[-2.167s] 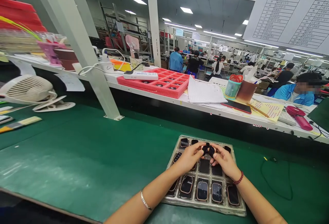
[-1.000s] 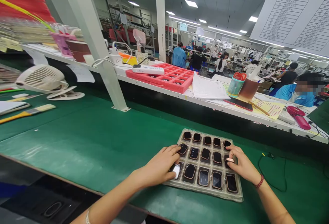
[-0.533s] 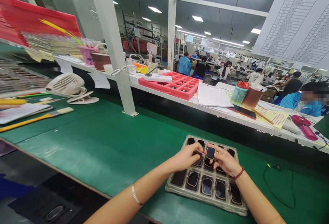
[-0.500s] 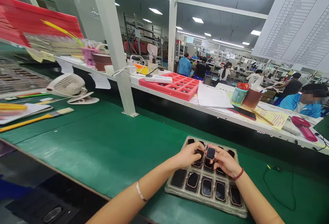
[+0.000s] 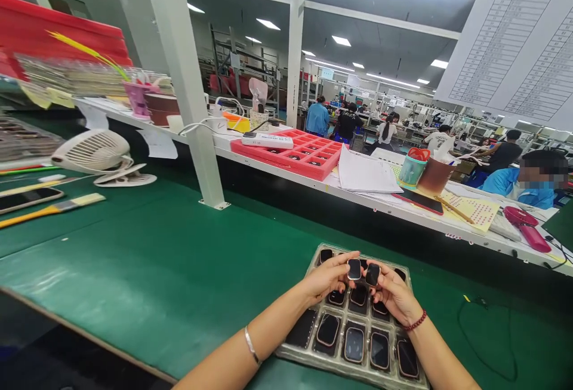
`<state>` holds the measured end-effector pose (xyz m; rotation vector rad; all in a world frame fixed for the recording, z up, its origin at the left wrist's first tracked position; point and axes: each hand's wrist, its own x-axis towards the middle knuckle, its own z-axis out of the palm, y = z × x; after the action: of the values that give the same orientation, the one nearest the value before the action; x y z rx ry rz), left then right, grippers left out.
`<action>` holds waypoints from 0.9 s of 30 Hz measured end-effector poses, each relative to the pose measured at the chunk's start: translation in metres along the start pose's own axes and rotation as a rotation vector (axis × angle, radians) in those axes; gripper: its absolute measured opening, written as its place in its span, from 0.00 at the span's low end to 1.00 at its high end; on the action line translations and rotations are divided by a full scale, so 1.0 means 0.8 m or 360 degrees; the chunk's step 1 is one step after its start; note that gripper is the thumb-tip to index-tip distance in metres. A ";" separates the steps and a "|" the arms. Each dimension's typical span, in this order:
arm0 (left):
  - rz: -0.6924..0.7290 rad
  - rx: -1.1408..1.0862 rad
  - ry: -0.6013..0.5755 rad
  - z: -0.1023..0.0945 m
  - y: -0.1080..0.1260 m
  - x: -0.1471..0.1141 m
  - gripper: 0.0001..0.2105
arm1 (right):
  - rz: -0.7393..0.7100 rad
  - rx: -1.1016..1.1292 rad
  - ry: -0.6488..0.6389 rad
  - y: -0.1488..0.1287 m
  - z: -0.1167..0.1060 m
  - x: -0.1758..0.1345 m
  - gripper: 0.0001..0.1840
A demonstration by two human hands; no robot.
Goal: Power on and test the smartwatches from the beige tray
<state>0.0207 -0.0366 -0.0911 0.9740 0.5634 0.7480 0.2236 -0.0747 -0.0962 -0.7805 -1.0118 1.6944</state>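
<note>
With the left hand [image 5: 326, 279] we grip one gold-rimmed smartwatch body [image 5: 354, 269] between thumb and fingers, dark screen toward the camera. With the right hand [image 5: 397, 297] we grip a second smartwatch body [image 5: 372, 275], just beside the first. We cannot tell whether the fingertips touch. Both units are above the plastic tray [image 5: 331, 362], whose compartments seat further watch bodies [image 5: 354, 343]. The tray rests on our green work surface [image 5: 134, 258].
</note>
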 end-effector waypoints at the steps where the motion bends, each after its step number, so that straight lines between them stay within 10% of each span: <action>1: 0.0002 -0.0004 -0.0040 0.001 0.000 -0.001 0.28 | -0.0002 0.0000 -0.0001 0.000 0.000 0.000 0.24; 27: 0.0162 0.0724 0.0204 0.011 -0.013 0.000 0.14 | -0.0193 -0.0636 0.0129 0.008 0.003 -0.002 0.15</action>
<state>0.0305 -0.0447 -0.0963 1.3891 0.8221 0.7933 0.2194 -0.0783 -0.1008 -1.0124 -1.3336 1.3622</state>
